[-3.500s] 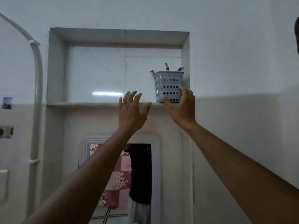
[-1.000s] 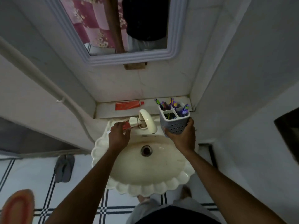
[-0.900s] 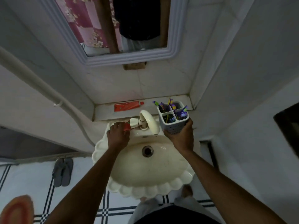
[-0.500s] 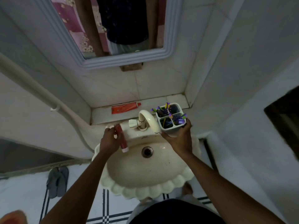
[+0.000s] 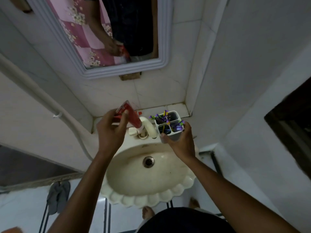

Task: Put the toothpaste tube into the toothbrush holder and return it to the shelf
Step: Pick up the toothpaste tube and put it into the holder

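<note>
Toothpaste tube (image 5: pixel 133 119): red, held in the left hand (image 5: pixel 111 132), cap end down and tilted toward 4 o'clock, crimped end up at 11. Cap hangs just above the tap (image 5: pixel 148 126), not yet at the holder. Thumb and fingers are clenched round the tube's upper half.

Toothbrush holder (image 5: pixel 169 126): pale, w/ four compartments, at 3 o'clock from the tube, near but apart. Right hand (image 5: pixel 180 142) grips its lower wall from the 6 o'clock side and keeps it upright over the back rim of the sink (image 5: pixel 146 199). Brushes w/ purple handles stick out of the compartments; which slot has room is hard to tell from here, prob. the far-right one.

Step in hand: bringing the tube across to the holder. Next move calls for swinging the cap toward 3 o'clock over a free compartment, clear of the brush heads, then lowering it in while the right hand steadies the holder. Shelf return isn't begun.
</note>
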A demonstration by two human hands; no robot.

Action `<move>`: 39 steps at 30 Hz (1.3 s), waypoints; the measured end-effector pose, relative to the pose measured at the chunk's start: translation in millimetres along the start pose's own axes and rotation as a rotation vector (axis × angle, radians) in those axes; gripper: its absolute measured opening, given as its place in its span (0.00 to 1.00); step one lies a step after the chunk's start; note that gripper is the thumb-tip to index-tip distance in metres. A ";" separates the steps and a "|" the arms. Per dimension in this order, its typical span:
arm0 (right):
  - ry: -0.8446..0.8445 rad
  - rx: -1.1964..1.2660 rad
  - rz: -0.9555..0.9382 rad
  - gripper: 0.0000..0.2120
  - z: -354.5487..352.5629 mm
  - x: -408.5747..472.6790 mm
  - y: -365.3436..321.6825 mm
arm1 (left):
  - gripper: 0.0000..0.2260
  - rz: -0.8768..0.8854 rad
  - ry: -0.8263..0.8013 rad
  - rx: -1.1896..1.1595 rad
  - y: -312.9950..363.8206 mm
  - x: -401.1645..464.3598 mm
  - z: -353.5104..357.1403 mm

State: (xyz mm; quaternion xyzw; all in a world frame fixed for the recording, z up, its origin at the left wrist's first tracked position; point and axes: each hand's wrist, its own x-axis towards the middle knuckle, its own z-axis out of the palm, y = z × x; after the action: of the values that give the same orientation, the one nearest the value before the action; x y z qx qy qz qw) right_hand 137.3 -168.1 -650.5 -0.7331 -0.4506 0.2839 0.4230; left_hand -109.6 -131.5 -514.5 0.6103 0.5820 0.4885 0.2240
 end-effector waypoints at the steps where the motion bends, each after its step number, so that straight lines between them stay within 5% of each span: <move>1: -0.007 -0.001 -0.004 0.58 -1.4 1.0 0.4 | 0.07 0.036 0.006 -0.032 15.7 3.5 7.0; 10: -0.097 0.008 -0.044 0.51 -17.5 8.4 7.8 | 0.06 0.059 -0.122 -0.194 69.0 20.8 93.2; 17: -0.120 -0.059 -0.029 0.41 -22.2 13.8 11.9 | 0.07 -0.065 -0.246 -0.074 55.7 30.5 137.9; 33: -0.090 0.092 0.008 0.34 -13.6 18.7 30.7 | 0.08 -0.239 -0.072 0.092 -53.9 36.2 83.2; 39: -0.066 0.156 0.102 0.32 -11.0 19.4 26.7 | 0.10 -0.243 -0.146 0.268 -110.6 46.2 71.4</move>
State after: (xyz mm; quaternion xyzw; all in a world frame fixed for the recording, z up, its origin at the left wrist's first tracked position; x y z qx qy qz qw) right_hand 165.7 -161.0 -669.2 -0.7102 -0.4028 0.3634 0.4487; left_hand -109.9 -43.0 -622.3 0.5939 0.6933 0.3303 0.2397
